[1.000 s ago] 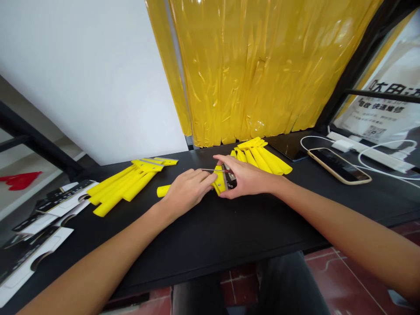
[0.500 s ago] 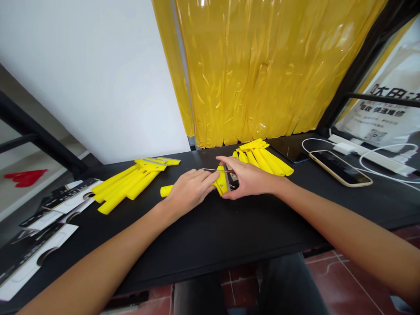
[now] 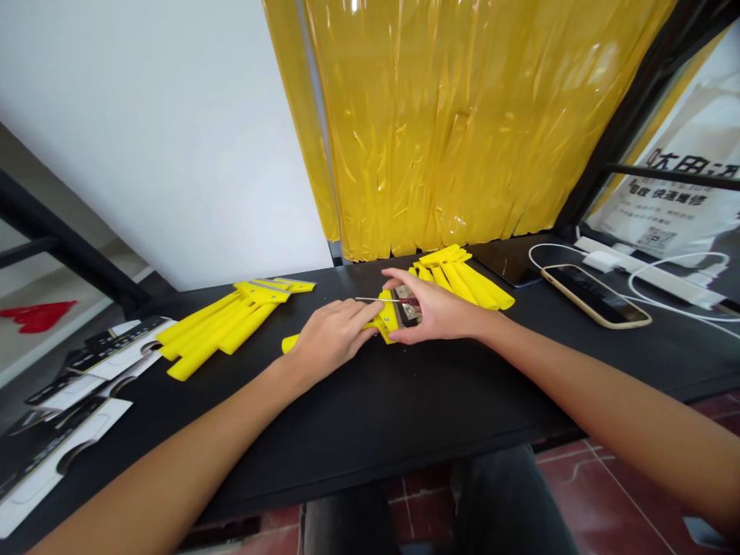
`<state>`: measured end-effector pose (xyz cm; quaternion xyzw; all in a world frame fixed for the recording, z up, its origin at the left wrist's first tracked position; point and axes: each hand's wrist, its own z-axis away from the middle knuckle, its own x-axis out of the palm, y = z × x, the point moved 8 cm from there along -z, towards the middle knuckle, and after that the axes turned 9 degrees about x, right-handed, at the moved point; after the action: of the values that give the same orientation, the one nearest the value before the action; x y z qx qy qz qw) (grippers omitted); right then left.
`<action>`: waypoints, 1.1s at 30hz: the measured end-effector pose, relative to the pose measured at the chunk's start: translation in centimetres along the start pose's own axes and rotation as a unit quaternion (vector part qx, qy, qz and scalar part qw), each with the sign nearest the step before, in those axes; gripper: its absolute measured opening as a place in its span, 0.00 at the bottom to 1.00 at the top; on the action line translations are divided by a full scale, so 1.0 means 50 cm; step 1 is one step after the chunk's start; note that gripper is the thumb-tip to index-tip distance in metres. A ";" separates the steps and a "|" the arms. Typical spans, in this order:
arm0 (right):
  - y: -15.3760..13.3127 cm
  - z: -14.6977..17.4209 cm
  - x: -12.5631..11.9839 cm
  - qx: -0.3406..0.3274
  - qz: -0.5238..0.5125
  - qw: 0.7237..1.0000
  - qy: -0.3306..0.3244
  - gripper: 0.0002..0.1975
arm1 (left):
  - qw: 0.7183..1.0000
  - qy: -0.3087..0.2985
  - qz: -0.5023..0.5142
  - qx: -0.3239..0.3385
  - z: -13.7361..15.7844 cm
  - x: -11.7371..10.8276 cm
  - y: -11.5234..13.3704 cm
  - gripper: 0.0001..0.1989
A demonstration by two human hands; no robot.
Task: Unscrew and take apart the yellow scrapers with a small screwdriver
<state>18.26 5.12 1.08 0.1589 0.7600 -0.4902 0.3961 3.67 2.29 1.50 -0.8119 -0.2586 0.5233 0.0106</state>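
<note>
On the blk table [image 3: 416, 408], L hand [image 3: 331, 330] grips a yellow scraper [image 3: 388, 325], R hand [image 3: 445, 310] arched round its head, hold unclear — metal plate [image 3: 411, 311] there paler than a sec ago, prob. tilted, so likely mid-adjustment — more scrapers [image 3: 465, 282] behind.

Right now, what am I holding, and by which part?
Your left hand holds a yellow tool by its handle, just behind the head. Your right hand curls around the head's metal end; its exact grip is hidden.
</note>
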 end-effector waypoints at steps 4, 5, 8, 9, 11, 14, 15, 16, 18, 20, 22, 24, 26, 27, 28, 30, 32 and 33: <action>0.002 -0.001 0.007 0.006 -0.011 1.000 -0.006 0.53 | 1.000 0.006 -0.015 0.019 -0.003 -0.006 0.007 0.11; 0.003 -0.002 0.006 0.009 -0.018 1.000 -0.004 0.54 | 1.000 0.012 -0.019 0.017 -0.003 -0.009 0.006 0.11; 0.006 -0.005 0.000 0.017 -0.038 0.999 0.003 0.55 | 0.999 0.025 -0.027 0.009 -0.002 -0.015 0.003 0.11; 0.007 -0.005 -0.002 0.018 -0.040 0.999 0.004 0.55 | 0.999 0.026 -0.029 0.007 -0.001 -0.015 0.002 0.11; 0.008 -0.006 -0.005 0.019 -0.038 0.999 0.003 0.56 | 0.999 0.023 -0.034 0.007 0.000 -0.014 0.001 0.11; 0.009 -0.006 -0.006 0.022 -0.025 0.999 0.003 0.57 | 0.999 0.018 -0.036 0.007 0.002 -0.012 0.001 0.11; 0.009 -0.006 -0.005 0.023 -0.021 1.000 0.002 0.57 | 0.999 0.018 -0.036 0.006 0.002 -0.011 0.001 0.11; 0.010 -0.007 -0.005 0.023 -0.018 1.000 0.002 0.58 | 0.999 0.018 -0.034 0.005 0.003 -0.011 0.001 0.11; 0.012 -0.007 -0.006 0.021 -0.012 1.000 0.003 0.58 | 0.999 0.018 -0.032 0.001 0.003 -0.010 -0.001 0.11; 0.017 -0.009 -0.014 0.016 -0.006 1.000 0.007 0.57 | 0.999 0.015 -0.032 -0.004 0.003 -0.010 -0.005 0.12; 0.027 -0.012 -0.030 0.013 0.000 1.000 0.017 0.57 | 0.999 0.013 -0.033 -0.013 0.003 -0.010 -0.010 0.11; 0.041 -0.015 -0.054 0.012 0.022 0.999 0.042 0.56 | 0.999 0.009 -0.037 -0.021 0.003 -0.009 -0.013 0.11; 0.056 -0.016 -0.080 0.009 0.077 0.994 0.076 0.56 | 0.999 0.001 -0.037 -0.024 0.003 -0.007 -0.014 0.11; 0.065 -0.018 -0.088 0.012 0.112 0.990 0.083 0.56 | 0.999 -0.002 -0.037 -0.023 0.003 -0.007 -0.014 0.11; 0.075 -0.019 -0.093 0.019 0.145 0.986 0.085 0.56 | 0.999 -0.004 -0.036 -0.022 0.002 -0.007 -0.013 0.11; 0.092 -0.022 -0.095 0.034 0.191 0.978 0.077 0.57 | 0.999 -0.011 -0.036 -0.020 0.002 -0.007 -0.010 0.11; 0.095 -0.023 -0.096 0.037 0.207 0.974 0.078 0.57 | 0.999 -0.023 -0.042 -0.017 0.000 -0.006 -0.008 0.12; 0.090 -0.022 -0.096 0.029 0.204 0.975 0.084 0.56 | 0.998 -0.029 -0.045 -0.016 -0.001 -0.005 -0.007 0.12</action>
<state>23.64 8.90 2.16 0.3623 0.7276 -0.4055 0.4182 3.48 2.50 1.82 -0.7837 -0.3035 0.5417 0.0139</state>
